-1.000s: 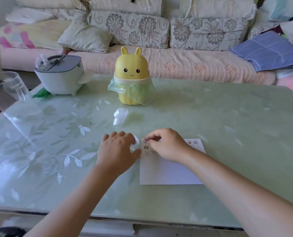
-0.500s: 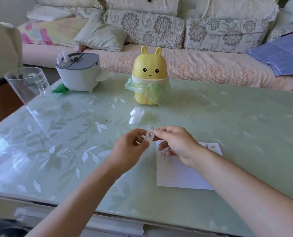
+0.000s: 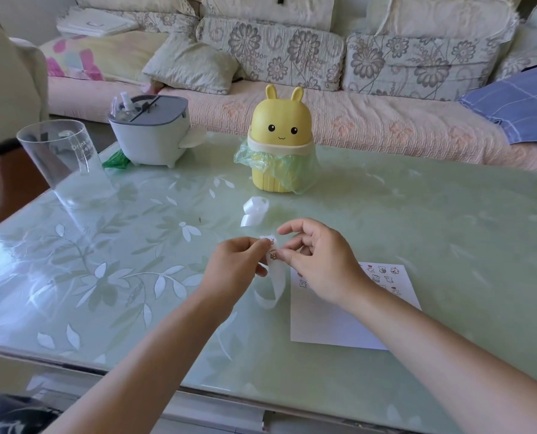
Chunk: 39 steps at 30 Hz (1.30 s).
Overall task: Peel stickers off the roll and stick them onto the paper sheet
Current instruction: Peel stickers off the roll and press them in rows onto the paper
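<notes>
A white sticker strip (image 3: 273, 278) hangs in a loop above the table, with small cartoon stickers printed at its top end. My left hand (image 3: 237, 267) pinches that top end from the left. From the right, my right hand (image 3: 318, 260) pinches at a sticker on the strip with thumb and finger. The white paper sheet (image 3: 339, 321) lies flat on the table below my right wrist. Several small stickers sit along its far edge; my right hand hides part of it.
A curl of spent white backing (image 3: 254, 211) lies beyond my hands. Behind it stands a yellow bunny-shaped bin (image 3: 281, 142) with a green bag. A grey-lidded white container (image 3: 153, 134) and a clear cup (image 3: 65, 161) stand at the far left. A sofa runs behind the green glass table (image 3: 417, 214).
My hands have lifted off the paper with the sticker strip between them. The strip now hangs in a longer loop, and my right fingers have closed on a sticker.
</notes>
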Motion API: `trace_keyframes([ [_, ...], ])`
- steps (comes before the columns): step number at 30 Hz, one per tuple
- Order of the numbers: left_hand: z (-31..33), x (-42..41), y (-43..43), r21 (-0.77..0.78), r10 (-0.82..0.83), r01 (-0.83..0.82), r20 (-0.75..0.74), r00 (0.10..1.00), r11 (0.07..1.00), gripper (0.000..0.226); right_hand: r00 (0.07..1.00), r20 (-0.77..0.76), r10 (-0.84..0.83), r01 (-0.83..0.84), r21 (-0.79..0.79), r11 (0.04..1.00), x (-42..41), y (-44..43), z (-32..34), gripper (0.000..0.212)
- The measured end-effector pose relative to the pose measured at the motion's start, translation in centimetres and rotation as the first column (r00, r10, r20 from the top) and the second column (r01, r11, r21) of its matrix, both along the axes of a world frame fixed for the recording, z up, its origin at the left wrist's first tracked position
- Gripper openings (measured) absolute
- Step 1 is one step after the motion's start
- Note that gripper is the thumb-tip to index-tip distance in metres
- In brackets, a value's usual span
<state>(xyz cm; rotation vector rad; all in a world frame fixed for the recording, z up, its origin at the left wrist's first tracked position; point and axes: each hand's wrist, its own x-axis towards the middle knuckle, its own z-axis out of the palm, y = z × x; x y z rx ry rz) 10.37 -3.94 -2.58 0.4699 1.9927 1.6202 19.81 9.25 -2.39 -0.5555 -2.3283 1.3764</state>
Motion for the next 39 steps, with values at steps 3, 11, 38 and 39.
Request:
trace_keyframes([
  [3,0.2,0.0,-0.1,0.015,0.002,-0.002,0.02,1.0,1.0,0.031,0.998,-0.053,-0.017,0.023,0.111,0.994,0.2,0.0,-0.2,0.015],
  [11,0.7,0.1,-0.4,0.059,-0.02,0.017,0.049,0.999,0.998,0.023,0.995,-0.094,-0.02,0.053,0.366,0.929,0.6,-0.1,0.1,0.008],
  [38,-1.9,-1.3,-0.1,-0.308,-0.082,-0.312,-0.817,0.57,0.899,0.028,0.933,0.357,-0.053,0.118,-0.162,0.98,3.3,2.2,0.7,0.002],
  [39,-1.8,-1.1,0.0,-0.245,-0.07,-0.287,-0.858,0.509,0.926,0.023,0.917,0.395,-0.055,0.128,-0.162,0.978,3.6,2.3,0.5,0.001],
])
